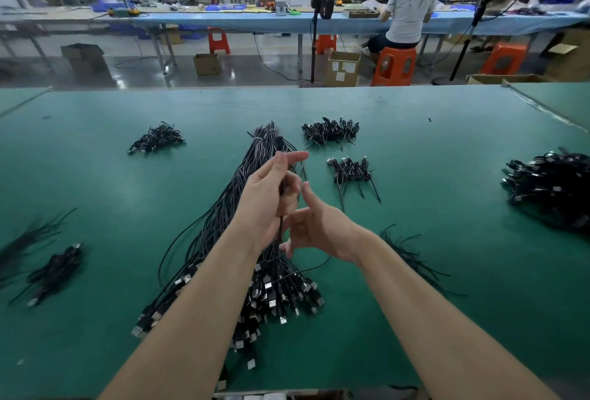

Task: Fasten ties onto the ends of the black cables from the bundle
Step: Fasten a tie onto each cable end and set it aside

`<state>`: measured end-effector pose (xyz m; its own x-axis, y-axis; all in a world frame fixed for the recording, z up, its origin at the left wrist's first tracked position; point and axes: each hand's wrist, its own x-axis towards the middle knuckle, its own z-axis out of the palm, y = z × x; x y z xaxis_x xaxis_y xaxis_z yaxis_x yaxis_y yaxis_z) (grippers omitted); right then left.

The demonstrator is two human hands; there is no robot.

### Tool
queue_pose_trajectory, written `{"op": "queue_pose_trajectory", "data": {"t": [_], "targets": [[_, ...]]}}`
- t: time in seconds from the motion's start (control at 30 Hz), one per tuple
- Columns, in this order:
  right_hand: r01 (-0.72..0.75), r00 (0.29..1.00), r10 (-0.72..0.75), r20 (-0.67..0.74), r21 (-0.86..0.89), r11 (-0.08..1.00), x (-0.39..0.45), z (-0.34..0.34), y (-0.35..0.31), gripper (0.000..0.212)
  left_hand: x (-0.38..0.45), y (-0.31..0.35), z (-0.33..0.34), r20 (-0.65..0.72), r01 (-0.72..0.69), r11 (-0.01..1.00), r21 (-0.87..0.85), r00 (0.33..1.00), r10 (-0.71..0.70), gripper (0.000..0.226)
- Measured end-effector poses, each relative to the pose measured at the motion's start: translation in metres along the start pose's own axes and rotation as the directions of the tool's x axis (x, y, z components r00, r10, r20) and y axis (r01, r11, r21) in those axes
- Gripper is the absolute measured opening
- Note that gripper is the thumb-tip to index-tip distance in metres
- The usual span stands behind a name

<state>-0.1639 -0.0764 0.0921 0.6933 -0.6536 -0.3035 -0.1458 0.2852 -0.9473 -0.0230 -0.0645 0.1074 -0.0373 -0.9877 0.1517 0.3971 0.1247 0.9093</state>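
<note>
A long bundle of black cables [223, 227] lies down the middle of the green table [431, 176], its USB plugs fanned out at the near end. Above it my left hand [271, 198] grips one black cable [281, 227] upright, and the cable hangs down to the bundle. My right hand [316, 227] hovers just right of that cable with fingers spread and holds nothing. Loose black ties [405, 249] lie on the table to the right of my right forearm.
Small piles of coiled tied cables lie at the back left [156, 139], back centre [330, 131] and centre right [351, 169]. A large pile [552, 185] sits at the right edge, and more cables [51, 272] at the left. A person sits at a far bench.
</note>
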Motion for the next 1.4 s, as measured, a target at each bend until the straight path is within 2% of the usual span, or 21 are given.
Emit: {"op": "queue_pose_trajectory", "data": {"t": [0.1, 0.17, 0.3, 0.43, 0.57, 0.67, 0.83, 0.9, 1.0, 1.07, 1.1, 1.2, 1.3, 1.37, 1.4], "targets": [[0.014, 1.0, -0.012, -0.02, 0.079, 0.997, 0.001, 0.003, 0.003, 0.087, -0.003, 0.004, 0.004, -0.068, 0.007, 0.997, -0.075, 0.998, -0.012, 0.042], [0.045, 0.999, -0.045, -0.004, 0.169, 0.985, -0.002, 0.006, 0.004, 0.072, -0.005, 0.008, 0.008, -0.119, 0.034, 0.993, -0.116, 0.992, -0.048, 0.041], [0.058, 0.995, -0.079, 0.06, 0.283, 0.957, -0.01, 0.005, 0.01, 0.045, -0.006, 0.013, 0.01, -0.162, 0.08, 0.973, -0.218, 0.98, -0.117, 0.055], [0.061, 0.997, -0.068, 0.025, 0.226, 0.972, -0.012, 0.004, 0.019, 0.041, -0.01, 0.02, 0.005, -0.052, 0.069, 0.938, -0.339, 0.994, -0.092, 0.056], [0.032, 0.999, -0.035, 0.016, 0.182, 0.983, -0.008, 0.005, 0.025, 0.043, -0.015, 0.012, 0.004, 0.049, 0.07, 0.943, -0.326, 0.997, -0.058, 0.049], [-0.015, 0.997, 0.0, 0.083, 0.175, 0.984, -0.009, 0.0, 0.031, 0.041, -0.022, 0.009, 0.001, 0.126, 0.125, 0.94, -0.316, 0.988, -0.089, 0.049], [-0.094, 0.986, 0.069, 0.153, 0.164, 0.982, -0.011, -0.02, 0.033, 0.032, -0.038, 0.006, -0.005, 0.282, 0.273, 0.922, -0.273, 0.939, -0.194, 0.046], [-0.106, 0.989, 0.083, 0.12, 0.203, 0.974, -0.01, -0.028, 0.028, 0.027, -0.043, 0.004, -0.008, 0.357, 0.319, 0.913, -0.256, 0.909, -0.217, 0.044], [-0.159, 0.986, 0.165, 0.006, 0.314, 0.936, -0.009, -0.041, 0.018, 0.041, -0.047, 0.003, -0.01, 0.411, 0.382, 0.92, -0.092, 0.856, -0.314, 0.042], [-0.182, 0.978, 0.205, -0.026, 0.366, 0.913, -0.011, -0.041, 0.005, 0.045, -0.047, -0.003, -0.005, 0.326, 0.392, 0.919, 0.046, 0.863, -0.385, 0.043], [-0.177, 0.977, 0.205, -0.052, 0.329, 0.927, -0.012, -0.039, -0.002, 0.045, -0.047, -0.007, -0.002, 0.244, 0.395, 0.915, 0.077, 0.883, -0.402, 0.046], [-0.16, 0.968, 0.155, -0.198, -0.01, 0.987, -0.015, -0.03, -0.019, 0.041, -0.042, -0.023, 0.006, -0.005, 0.383, 0.924, -0.011, 0.924, -0.383, 0.053], [-0.117, 0.965, 0.068, -0.253, -0.185, 0.976, -0.019, -0.021, -0.03, 0.035, -0.037, -0.041, 0.003, -0.26, 0.345, 0.912, 0.22, 0.922, -0.286, 0.046], [-0.064, 0.967, -0.008, -0.255, -0.272, 0.96, -0.02, -0.015, -0.034, 0.033, -0.037, -0.051, -0.001, -0.313, 0.328, 0.886, 0.327, 0.923, -0.226, 0.041], [-0.038, 0.967, -0.047, -0.251, -0.325, 0.945, -0.02, -0.012, -0.035, 0.034, -0.037, -0.053, -0.002, -0.306, 0.317, 0.896, 0.31, 0.926, -0.221, 0.041]]}}
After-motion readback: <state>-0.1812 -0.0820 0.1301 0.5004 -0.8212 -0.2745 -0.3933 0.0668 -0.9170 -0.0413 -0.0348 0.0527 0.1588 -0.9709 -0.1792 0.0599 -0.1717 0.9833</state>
